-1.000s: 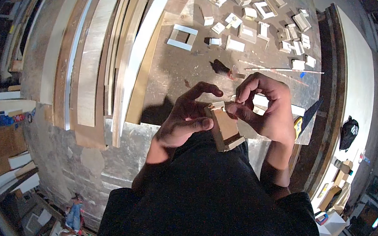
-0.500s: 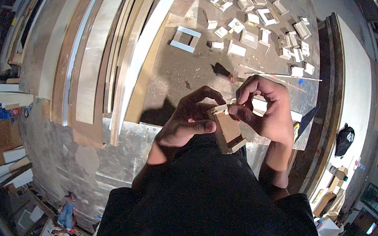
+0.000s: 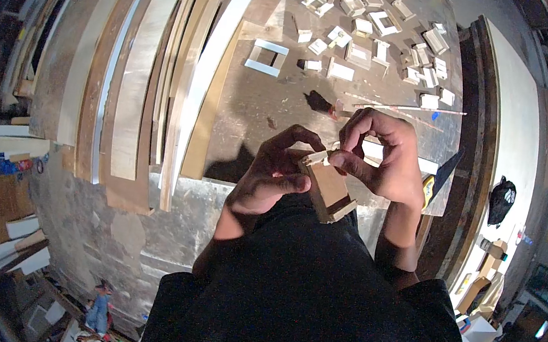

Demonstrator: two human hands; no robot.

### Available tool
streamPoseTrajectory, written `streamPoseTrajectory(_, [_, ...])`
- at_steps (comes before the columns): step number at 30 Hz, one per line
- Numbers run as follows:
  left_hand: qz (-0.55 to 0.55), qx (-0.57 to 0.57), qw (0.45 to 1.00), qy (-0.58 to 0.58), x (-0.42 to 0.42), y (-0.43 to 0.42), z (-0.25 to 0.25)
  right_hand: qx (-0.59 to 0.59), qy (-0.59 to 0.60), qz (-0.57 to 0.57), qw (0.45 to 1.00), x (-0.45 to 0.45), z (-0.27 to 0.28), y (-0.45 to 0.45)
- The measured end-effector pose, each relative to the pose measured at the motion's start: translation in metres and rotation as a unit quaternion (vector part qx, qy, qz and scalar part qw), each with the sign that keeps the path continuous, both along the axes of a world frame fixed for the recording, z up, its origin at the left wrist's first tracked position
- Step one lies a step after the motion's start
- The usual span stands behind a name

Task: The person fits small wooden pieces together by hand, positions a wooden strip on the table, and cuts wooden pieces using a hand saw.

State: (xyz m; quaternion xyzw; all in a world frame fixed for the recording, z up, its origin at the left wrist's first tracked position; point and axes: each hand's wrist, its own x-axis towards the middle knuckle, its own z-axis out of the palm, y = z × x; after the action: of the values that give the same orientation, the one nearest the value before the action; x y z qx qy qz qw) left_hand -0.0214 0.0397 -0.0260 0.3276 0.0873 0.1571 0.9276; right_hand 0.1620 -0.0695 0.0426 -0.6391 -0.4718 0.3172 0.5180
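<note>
Head view: over the last second, we saw only a small change. The bent forefinger of our left hand had come down closer to the upper end of the small, brown, open-sided wooden box piece, and the piece itself had barely shifted. That meant the work was at the same spot, the upper end, with the piece kept steady there.

The piece was in the air just in front of our black-shirted torso, tilted, near the front edge of the brown, scuffed table. Our left fingers grasped it along its left side, thumb in front. Our right hand had its thumb and forefinger pinched together beside the narrow pale wooden strip across that upper end; we could not tell what, if anything, lay between them.

Beyond, many small pale wooden pieces lay scattered, little changed. A yellow-handled saw with a dark blade lay near our right wrist, and long pale and brown boards lay to our left.
</note>
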Motion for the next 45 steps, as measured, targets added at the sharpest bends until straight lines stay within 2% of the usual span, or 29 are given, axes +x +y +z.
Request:
streamPoseTrajectory(2, [-0.015,-0.005,0.999,-0.029,0.004,0.001,-0.005,0.009,0.008,0.001,1.0,0.001,-0.001,0.0])
streamPoseTrajectory(13, [-0.013,-0.001,1.0,-0.01,0.004,-0.004,0.002,0.008,0.003,0.003,1.0,0.003,-0.001,-0.006])
streamPoseTrajectory(18, [-0.019,0.002,1.0,-0.012,0.006,-0.004,0.001,0.021,-0.065,0.004,0.998,0.004,0.0,-0.009])
streamPoseTrajectory(24, [-0.009,0.006,1.0,-0.005,0.008,-0.007,0.002,0.013,-0.037,-0.014,0.999,0.004,0.003,-0.011])
streamPoseTrajectory(29, [-0.012,0.054,0.998,0.009,0.007,-0.005,0.001,-0.003,-0.027,-0.014,1.0,0.003,0.006,-0.011])
streamPoseTrajectory(38, [-0.013,0.009,1.0,0.007,0.011,-0.01,-0.001,0.011,-0.045,-0.017,0.999,0.005,0.005,-0.015])
streamPoseTrajectory(45, [0.0,0.038,0.999,0.013,0.012,-0.012,0.007,0.027,-0.048,-0.007,0.998,0.006,0.003,-0.018])
